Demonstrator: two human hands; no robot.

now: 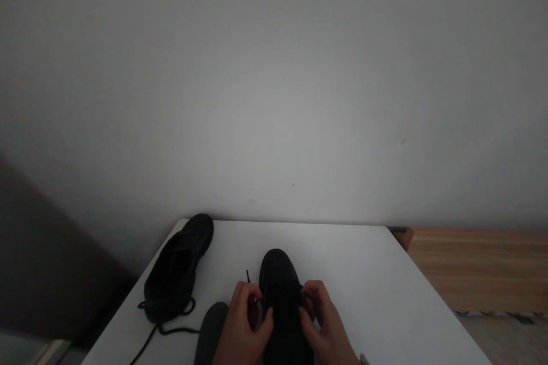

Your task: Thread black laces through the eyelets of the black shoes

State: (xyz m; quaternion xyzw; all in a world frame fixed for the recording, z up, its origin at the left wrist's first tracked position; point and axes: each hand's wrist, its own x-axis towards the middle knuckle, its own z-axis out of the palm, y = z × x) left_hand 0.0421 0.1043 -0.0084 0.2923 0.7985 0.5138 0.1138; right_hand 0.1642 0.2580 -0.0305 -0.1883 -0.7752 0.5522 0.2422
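A black shoe (280, 282) stands on the white table (363, 285), toe pointing away from me. My left hand (244, 322) is closed at the shoe's left side, pinching a black lace end (248, 277) that sticks up. My right hand (321, 319) is closed on the shoe's right side, fingers curled into the laces on top. A second black shoe (177, 268) lies at the table's far left corner, apart from both hands, its loose lace (166, 328) trailing toward the near edge.
A plain white wall fills the view behind the table. A wooden surface (479, 265) adjoins the table on the right. A dark grey object (209, 333) shows by my left wrist. The floor lies dark at left.
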